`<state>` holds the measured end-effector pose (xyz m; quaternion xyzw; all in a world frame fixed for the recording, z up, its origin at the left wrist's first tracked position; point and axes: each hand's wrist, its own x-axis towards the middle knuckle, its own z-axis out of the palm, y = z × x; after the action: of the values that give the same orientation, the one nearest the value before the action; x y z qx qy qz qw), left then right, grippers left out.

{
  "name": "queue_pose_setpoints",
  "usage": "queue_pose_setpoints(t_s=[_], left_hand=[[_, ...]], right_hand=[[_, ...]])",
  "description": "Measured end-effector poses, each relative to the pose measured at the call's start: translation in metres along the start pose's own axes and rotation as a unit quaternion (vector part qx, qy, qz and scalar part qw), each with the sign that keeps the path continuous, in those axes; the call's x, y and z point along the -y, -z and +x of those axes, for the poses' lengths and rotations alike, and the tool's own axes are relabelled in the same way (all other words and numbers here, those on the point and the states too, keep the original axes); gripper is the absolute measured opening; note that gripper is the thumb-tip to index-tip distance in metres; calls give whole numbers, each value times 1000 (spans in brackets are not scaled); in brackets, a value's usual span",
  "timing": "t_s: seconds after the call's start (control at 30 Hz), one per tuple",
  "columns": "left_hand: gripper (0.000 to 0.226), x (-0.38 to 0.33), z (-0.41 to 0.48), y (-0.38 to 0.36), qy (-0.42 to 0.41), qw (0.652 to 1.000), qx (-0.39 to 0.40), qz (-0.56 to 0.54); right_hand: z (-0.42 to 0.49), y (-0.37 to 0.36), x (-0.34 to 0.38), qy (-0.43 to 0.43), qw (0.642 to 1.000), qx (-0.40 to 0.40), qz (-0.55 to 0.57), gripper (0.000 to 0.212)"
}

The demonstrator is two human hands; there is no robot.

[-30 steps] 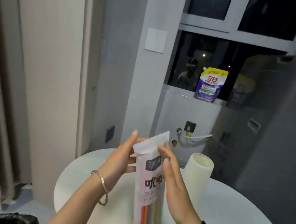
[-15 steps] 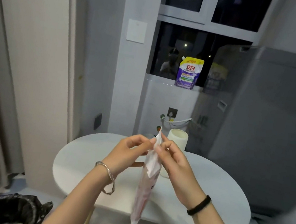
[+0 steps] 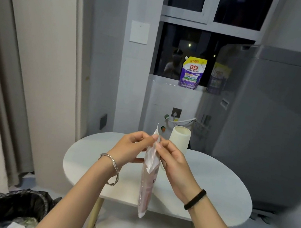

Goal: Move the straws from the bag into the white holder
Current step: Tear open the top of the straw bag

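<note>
Above the round white table (image 3: 213, 182), the left hand (image 3: 128, 149) and right hand (image 3: 173, 161) each pinched the top of the bag (image 3: 147, 181), which hung edge-on, its straws indistinct. Behind, the white holder (image 3: 179, 138) stood upright, its base hidden by the right hand.

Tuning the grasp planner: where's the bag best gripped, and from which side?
Grip the bag by its flat top strip, pinching across its two faces, one hand from each side. It hangs upright, edge-on to the camera, and thins to a flat seal at the top, while the body below bulges. The left hand and right hand pinch it there now.
</note>
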<state>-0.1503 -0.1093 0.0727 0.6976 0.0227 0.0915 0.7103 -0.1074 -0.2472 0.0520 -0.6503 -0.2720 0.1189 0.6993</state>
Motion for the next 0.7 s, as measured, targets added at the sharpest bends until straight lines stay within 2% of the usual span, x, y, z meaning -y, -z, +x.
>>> queue_pose_setpoints(t_s=[0.1, 0.2, 0.3, 0.53, 0.6, 0.7], left_hand=[[27, 1, -1, 2, 4, 1000, -2, -1], [25, 2, -2, 5, 4, 1000, -5, -9], [24, 4, -4, 7, -2, 1000, -4, -16], [27, 7, -4, 5, -66, 996, -17, 63], [30, 7, -6, 4, -86, 993, -16, 78], [28, 9, -7, 6, -100, 992, -5, 72]], right_hand=[[-2, -7, -3, 7, 1000, -2, 20, 30], [-3, -11, -5, 13, 999, -4, 36, 21], [-2, -14, -4, 13, 1000, -11, 24, 24], [-1, -11, 1, 26, 998, 4, -51, 26], [0, -10, 0, 26, 998, 6, -49, 29], [0, -12, -1, 16, 999, 19, -22, 21]])
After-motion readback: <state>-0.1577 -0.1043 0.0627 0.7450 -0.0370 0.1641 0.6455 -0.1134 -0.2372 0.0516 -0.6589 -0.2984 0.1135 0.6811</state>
